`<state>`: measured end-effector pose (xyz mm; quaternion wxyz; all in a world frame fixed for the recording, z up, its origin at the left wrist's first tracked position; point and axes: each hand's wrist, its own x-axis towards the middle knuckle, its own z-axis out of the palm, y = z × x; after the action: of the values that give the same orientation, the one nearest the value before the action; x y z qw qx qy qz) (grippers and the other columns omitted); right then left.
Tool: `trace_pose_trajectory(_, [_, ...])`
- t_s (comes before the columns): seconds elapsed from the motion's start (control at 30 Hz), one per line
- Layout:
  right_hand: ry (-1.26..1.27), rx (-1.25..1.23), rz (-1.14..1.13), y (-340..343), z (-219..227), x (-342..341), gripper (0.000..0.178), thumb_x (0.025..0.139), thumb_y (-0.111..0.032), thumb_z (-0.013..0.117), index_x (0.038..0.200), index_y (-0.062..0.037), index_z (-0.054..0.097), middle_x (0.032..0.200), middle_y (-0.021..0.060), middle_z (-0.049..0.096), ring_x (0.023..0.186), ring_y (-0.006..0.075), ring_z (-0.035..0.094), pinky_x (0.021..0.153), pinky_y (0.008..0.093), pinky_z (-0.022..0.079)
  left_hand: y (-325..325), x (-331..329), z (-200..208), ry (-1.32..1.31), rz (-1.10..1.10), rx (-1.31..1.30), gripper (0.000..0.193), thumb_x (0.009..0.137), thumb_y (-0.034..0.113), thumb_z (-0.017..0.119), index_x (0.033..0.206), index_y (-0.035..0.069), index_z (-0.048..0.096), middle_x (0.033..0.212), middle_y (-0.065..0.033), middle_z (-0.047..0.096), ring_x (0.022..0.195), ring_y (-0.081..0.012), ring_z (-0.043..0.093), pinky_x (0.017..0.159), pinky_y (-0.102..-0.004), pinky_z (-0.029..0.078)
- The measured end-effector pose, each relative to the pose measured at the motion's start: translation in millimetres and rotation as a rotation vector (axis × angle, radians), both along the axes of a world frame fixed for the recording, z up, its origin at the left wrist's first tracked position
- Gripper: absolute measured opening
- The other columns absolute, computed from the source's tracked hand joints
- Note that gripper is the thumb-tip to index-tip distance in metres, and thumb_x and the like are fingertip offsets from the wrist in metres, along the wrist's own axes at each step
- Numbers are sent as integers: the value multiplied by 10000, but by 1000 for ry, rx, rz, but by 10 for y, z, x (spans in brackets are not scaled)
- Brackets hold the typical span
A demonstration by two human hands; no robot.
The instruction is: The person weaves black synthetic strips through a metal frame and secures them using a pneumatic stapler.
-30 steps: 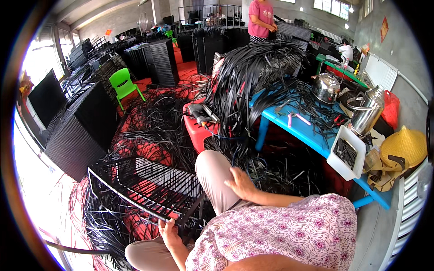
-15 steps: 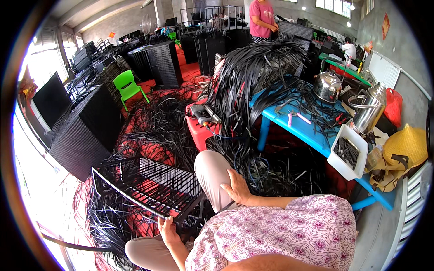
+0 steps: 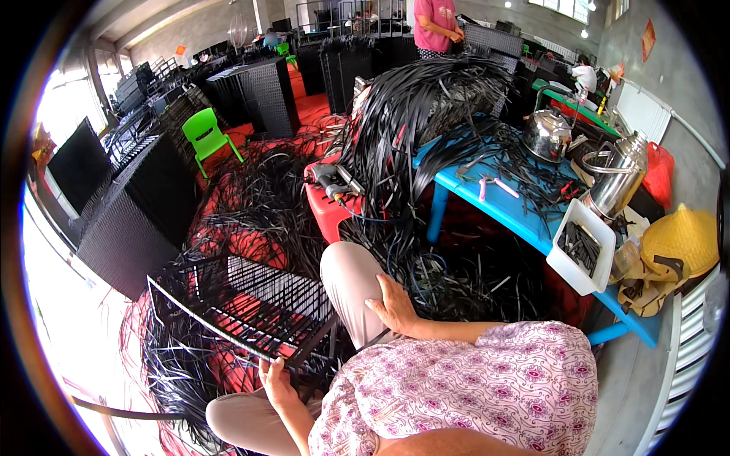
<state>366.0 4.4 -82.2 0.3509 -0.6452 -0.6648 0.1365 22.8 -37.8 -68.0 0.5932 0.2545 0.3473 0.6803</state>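
Note:
A black frame strung with rows of dark plastic strips (image 3: 251, 304) stands tilted at my left knee, its near edge wrapped in strip. My left hand (image 3: 278, 382) is closed on that near edge, near its right-hand corner, with thumb and fingers at the rim. On my raised right knee rests my right hand (image 3: 395, 305), holding nothing, its fingers apart. Loose black plastic strips (image 3: 179, 380) lie heaped beneath and around the frame.
Ahead, a red stool (image 3: 325, 209) carries a power tool (image 3: 328, 185) with a blue hose. On the right, a blue table (image 3: 487, 209) holds pink-handled pliers (image 3: 494, 187), a kettle (image 3: 547, 137), and a white bin (image 3: 584, 251). Woven black panels (image 3: 137, 220) stand left; a person (image 3: 436, 26) stands far off.
The whole view has shifted slightly, so things sit a little higher and further left. Both hands keep their places on the frame and the knee.

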Motion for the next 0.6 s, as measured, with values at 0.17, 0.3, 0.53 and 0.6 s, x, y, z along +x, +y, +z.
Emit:
trace_pose_trajectory(0.17, [-9, 33, -1, 40, -85, 26, 770, 986, -469, 578, 1511, 26, 307, 1526, 280, 373, 1380, 440, 404, 1131, 521, 347, 21, -13, -43, -8, -5, -11, 523, 761, 13, 718, 1270, -12, 598, 1126, -103, 694, 1025, -245, 681, 930, -391, 575])
trace_pose_trajectory(0.3, [-35, 41, 0, 50, -72, 23, 766, 988, -462, 577, 1512, 25, 302, 1519, 277, 381, 1369, 438, 412, 1130, 521, 345, 24, 14, 4, 25, 3, -8, 532, 765, 9, 697, 1285, -16, 586, 1120, -112, 694, 1032, -252, 679, 941, -400, 569])
trace_pose_trajectory(0.53, [-19, 39, -5, 54, -70, 22, 769, 986, -460, 577, 1512, 29, 304, 1512, 279, 386, 1362, 437, 413, 1136, 513, 336, 24, -10, -10, 23, -4, -46, 534, 782, 9, 679, 1304, -38, 573, 1142, -118, 687, 1027, -245, 680, 926, -391, 574])
trace_pose_trajectory(0.6, [-17, 34, -9, 43, -63, 32, 771, 985, -462, 576, 1512, 31, 305, 1512, 281, 385, 1364, 437, 412, 1138, 512, 335, 22, -7, -24, 4, 3, -36, 533, 785, -5, 693, 1304, -41, 577, 1150, -120, 689, 1018, -237, 687, 920, -381, 583])
